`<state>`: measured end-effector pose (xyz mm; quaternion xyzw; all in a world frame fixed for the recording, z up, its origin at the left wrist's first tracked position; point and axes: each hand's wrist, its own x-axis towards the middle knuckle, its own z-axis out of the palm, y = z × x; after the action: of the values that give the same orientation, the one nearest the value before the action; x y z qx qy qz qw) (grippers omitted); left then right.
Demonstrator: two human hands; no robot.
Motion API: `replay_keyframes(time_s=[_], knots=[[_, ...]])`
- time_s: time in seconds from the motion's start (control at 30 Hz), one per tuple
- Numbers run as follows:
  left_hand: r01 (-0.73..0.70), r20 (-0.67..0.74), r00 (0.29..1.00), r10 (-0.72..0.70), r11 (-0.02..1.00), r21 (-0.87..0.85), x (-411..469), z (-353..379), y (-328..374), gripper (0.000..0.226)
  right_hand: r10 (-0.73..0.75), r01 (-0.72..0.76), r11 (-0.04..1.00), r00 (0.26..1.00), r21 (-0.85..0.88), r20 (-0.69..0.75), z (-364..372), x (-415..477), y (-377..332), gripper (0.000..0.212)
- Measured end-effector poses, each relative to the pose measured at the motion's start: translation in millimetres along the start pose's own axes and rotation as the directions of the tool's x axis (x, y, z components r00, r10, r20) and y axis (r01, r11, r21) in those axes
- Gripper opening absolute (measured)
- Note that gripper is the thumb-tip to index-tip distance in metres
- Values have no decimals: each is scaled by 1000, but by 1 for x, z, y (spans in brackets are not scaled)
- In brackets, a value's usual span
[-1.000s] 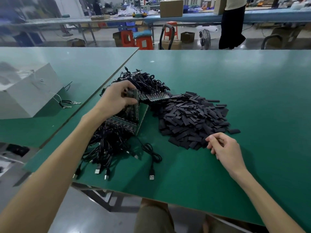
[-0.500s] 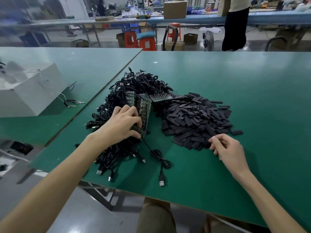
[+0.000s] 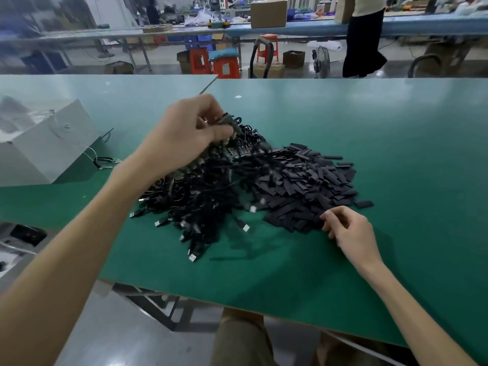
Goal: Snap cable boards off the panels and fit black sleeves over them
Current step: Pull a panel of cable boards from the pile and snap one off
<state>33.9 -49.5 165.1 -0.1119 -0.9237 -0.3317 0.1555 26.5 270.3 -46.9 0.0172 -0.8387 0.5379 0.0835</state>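
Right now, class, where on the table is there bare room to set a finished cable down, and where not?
Bare table right of the sleeves and beyond both piles to the far edge; also a near strip before the cables. Crowded mid-table: cables meet sleeves, left hand grips cables, right hand at the sleeves' near edge.

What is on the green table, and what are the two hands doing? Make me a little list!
table: green
left hand: grips a panel with cables, held up above the cable heap
right hand: fingers curled at the near edge of the sleeve pile; unclear if it holds one
white box: left of the cable heap
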Motion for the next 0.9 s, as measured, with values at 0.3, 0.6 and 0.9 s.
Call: replay_keyframes(time_s=[0.3,0.6,0.9], knots=[[423,64,866,-495,658,-623,24,117,10,37,57,-55,995,998,88,-26,-1,0,-6,21],[190,463,678,-571,-472,-861,41,169,46,8,187,-114,897,974,428,-131,-8,5,-8,43],[560,591,657,-468,-223,-798,1,236,55,18,251,-80,685,959,724,-131,-18,4,-9,36]])
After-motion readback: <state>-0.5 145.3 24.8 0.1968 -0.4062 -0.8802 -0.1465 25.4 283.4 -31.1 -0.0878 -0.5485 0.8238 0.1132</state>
